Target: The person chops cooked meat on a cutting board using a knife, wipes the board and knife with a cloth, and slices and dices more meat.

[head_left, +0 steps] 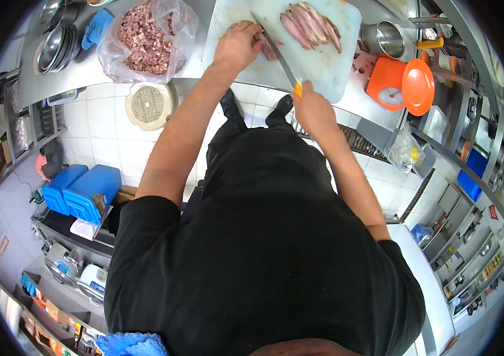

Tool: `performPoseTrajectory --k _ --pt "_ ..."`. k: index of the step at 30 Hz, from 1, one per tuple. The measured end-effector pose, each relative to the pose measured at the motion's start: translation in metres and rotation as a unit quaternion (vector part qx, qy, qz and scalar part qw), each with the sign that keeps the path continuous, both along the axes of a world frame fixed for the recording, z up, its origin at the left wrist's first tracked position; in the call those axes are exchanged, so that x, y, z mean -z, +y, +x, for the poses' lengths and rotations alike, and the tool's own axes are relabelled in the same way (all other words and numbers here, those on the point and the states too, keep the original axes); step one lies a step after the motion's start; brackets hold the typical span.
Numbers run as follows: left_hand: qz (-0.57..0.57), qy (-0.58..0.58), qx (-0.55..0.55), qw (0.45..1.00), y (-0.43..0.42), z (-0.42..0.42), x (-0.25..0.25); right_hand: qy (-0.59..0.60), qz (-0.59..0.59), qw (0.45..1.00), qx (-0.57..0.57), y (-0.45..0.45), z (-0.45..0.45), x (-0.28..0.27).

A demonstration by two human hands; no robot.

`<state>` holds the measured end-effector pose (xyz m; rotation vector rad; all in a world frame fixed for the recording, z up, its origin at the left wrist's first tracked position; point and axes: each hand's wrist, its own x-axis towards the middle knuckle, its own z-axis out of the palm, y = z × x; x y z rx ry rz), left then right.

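My right hand [313, 108] is closed round the yellow handle of a knife [280, 56], whose blade points up and left across the white cutting board [330, 71]. On the board's left part, my left hand [241, 44] presses a piece of meat [268, 51] with its fingers curled, right beside the blade. Several long strips of meat [311, 25] lie together at the board's upper right. Left of the board, an open clear plastic bag [145, 41] holds a heap of small meat pieces.
An orange scale [387, 83] with an orange plate [418, 87] and a steel pot [383, 40] stand right of the board. Stacked metal bowls [58, 50] and a blue cloth [96, 28] are at the left. Below the counter edge sits a round beige stool [150, 105].
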<state>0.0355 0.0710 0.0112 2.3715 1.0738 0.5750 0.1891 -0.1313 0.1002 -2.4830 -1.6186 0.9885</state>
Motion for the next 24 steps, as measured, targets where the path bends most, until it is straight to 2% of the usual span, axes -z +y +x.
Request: performPoseTrajectory --k 3,8,13,17,20,24 --pt "-0.002 -0.004 0.001 1.0 -0.001 0.0 0.002 0.004 -0.047 0.999 0.007 -0.033 0.002 -0.007" --pt "0.001 -0.005 0.009 1.0 0.0 -0.001 0.002 0.018 -0.005 0.999 0.05 -0.009 -0.012 0.029" --pt "0.002 -0.017 0.026 1.0 0.0 -0.002 0.0 0.032 0.041 0.998 0.035 0.013 0.001 0.041" --pt "-0.022 -0.031 0.044 0.998 0.007 -0.011 0.003 0.019 0.047 0.998 0.023 0.005 0.014 0.022" --pt "-0.051 -0.025 0.009 0.998 0.004 -0.009 -0.004 0.007 0.034 0.999 0.01 -0.007 0.01 -0.002" --pt "-0.021 -0.035 0.007 0.999 0.001 -0.006 -0.001 -0.01 0.024 1.0 -0.002 -0.024 0.003 -0.014"
